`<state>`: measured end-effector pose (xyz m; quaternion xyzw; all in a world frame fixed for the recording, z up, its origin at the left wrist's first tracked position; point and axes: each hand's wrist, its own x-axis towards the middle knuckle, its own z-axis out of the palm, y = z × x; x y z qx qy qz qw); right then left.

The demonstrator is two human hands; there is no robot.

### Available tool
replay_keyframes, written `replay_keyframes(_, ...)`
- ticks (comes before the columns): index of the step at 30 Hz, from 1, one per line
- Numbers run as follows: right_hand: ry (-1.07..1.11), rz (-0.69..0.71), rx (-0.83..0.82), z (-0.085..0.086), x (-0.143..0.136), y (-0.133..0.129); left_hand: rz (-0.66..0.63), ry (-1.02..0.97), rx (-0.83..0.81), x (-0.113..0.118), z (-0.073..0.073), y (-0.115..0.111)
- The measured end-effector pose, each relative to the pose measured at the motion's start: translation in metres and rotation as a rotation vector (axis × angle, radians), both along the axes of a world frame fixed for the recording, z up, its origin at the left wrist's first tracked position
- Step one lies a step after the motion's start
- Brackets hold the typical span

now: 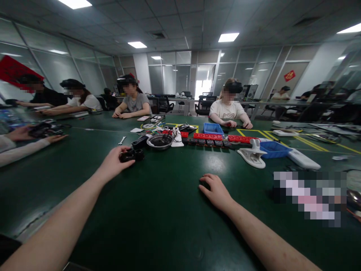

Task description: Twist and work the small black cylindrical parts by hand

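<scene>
My left hand (115,162) is closed around the left end of a small black object (138,154), with the thumb in front and the fingers behind. A black box (140,142) and a round metal dish (160,142) are just beyond it. My right hand (216,190) rests on the green table (169,195) with curled fingers, the thumb and index finger apart. Nothing shows between them but dark shadow. A small wrench (122,140) lies beyond my left hand.
Red strips (208,136) and black blocks cross the table ahead, beside a blue tray (213,128). A white clamp (253,155), another blue tray (275,149) and a white case (304,159) stand right. Another person's hands (53,138) hold black parts at left; several people sit around.
</scene>
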<state>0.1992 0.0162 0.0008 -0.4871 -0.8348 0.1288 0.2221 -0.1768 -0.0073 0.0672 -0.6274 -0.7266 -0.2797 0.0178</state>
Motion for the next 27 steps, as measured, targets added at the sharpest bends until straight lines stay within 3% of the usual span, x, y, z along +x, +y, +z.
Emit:
replay_keyframes(3,-0.001,0.018,-0.011,0.001,0.000,0.000,0.167,0.056,0.294,-0.007,-0.014,0.005)
replay_keyframes(5,-0.007,0.023,-0.014,0.002,0.000,0.000,0.207,0.075,0.339,-0.008,-0.024,0.004)
replay_keyframes(14,-0.029,0.015,-0.010,0.000,-0.001,0.002,0.256,0.250,0.204,-0.001,-0.037,0.007)
replay_keyframes(23,-0.040,0.021,0.006,-0.003,0.000,0.004,0.189,0.332,-0.008,-0.004,-0.047,0.017)
replay_keyframes(27,-0.041,0.025,0.007,-0.002,0.000,0.003,0.205,0.367,0.027,-0.001,-0.049,0.017)
